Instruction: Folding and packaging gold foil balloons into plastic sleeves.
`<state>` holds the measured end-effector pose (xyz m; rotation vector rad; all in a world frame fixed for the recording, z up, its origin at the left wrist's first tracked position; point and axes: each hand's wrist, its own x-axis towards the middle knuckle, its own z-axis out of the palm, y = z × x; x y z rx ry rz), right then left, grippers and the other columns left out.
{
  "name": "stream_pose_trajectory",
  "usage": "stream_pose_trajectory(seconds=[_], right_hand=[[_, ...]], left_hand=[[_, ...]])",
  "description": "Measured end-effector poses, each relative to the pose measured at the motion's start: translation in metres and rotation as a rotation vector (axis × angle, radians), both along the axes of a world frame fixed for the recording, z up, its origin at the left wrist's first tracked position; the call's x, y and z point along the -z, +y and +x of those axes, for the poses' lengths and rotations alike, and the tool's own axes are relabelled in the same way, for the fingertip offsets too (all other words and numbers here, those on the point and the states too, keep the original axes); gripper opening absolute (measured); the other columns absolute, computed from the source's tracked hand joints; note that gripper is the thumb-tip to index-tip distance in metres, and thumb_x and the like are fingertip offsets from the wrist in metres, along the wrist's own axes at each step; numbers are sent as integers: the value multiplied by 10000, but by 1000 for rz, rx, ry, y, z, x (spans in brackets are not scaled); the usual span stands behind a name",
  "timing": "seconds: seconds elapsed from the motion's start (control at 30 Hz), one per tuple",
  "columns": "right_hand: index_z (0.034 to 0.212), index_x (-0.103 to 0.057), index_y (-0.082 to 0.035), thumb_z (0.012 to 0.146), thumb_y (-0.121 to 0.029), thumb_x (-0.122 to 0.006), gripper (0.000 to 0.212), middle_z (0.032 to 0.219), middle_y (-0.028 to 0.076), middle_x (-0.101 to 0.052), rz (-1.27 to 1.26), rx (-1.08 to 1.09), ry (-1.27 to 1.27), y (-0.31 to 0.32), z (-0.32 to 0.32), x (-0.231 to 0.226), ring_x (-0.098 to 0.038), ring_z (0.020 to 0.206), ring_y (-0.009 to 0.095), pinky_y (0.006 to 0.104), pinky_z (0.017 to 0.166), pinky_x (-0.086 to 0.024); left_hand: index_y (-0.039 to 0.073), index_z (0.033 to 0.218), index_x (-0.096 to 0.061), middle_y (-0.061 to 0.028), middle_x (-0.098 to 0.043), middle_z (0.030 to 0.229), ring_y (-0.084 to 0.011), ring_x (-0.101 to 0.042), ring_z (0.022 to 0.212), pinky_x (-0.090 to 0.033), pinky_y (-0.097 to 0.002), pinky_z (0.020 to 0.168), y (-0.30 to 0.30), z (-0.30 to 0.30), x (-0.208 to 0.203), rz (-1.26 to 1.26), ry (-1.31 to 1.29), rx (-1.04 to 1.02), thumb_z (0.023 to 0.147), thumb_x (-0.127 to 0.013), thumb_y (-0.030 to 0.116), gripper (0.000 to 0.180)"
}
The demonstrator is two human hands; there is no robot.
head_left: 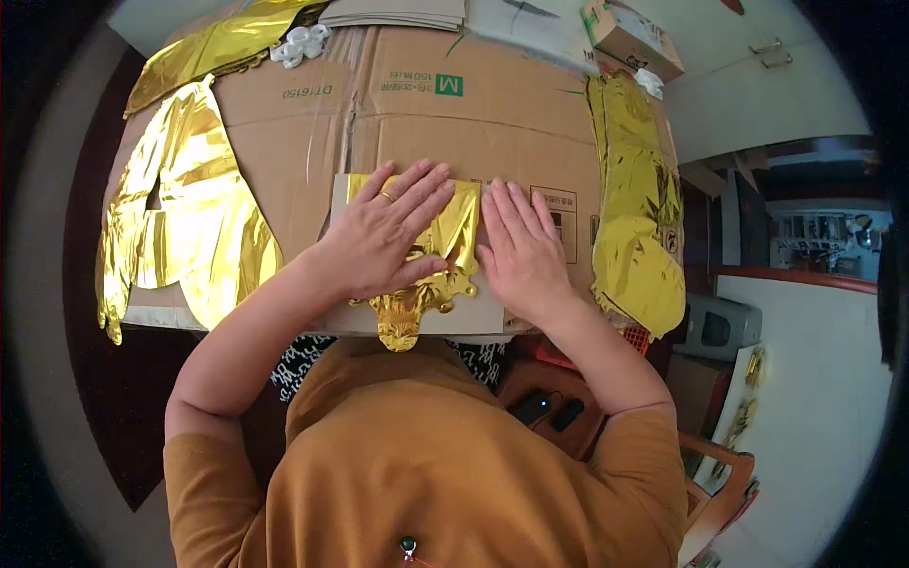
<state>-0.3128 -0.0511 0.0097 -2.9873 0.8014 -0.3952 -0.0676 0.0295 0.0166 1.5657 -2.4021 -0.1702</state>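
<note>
A folded gold foil balloon lies on a pale card sheet at the near edge of the cardboard-covered table. Its scalloped, narrow end hangs a little over that edge, toward my body. My left hand is laid flat across the foil, fingers stretched out and a ring on one of them. The foil under its palm is hidden. Just right of the foil, my right hand rests palm down with fingers extended, its thumb near the foil's right side. Both hands are open and grip nothing.
Flat gold foil balloons spread over the table's left side. A long stack of gold foil lies along the right edge. At the back are card sheets, a white clump and a small carton. A wooden chair stands lower right.
</note>
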Motion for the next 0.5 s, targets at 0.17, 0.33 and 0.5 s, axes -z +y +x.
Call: stream_pose_trajectory(seconds=[0.17,0.33,0.5], right_hand=[[1413,-498,68,857,-248,-736,682,1490,248,-490,16,29,-9,2,4,-3,-461,1396,388,544,1204,-289],[1416,-499,64,861,-253,-731,680,1491,244,-492,4,26,-7,3,5,-5,-462,1397,386,541,1203,-292],[1428,-490,62,895,-232,-692,642,1492,246,-494,34,30,-1,3,4,-7,-459,1402,383,542,1206,-286]], left_hand=[[-12,1563,-324,-210,-314,1636,-357,-284,1527,-182,-530,1244,-3,4,3,-20,-2,31,991,-511,544,819],[-16,1561,-328,-211,-319,1633,-359,-280,1529,-181,-527,1245,-2,5,3,-28,1,39,998,-496,545,813],[-20,1565,-317,-211,-312,1637,-361,-273,1531,-177,-536,1244,-2,5,4,-29,2,39,992,-491,564,836]])
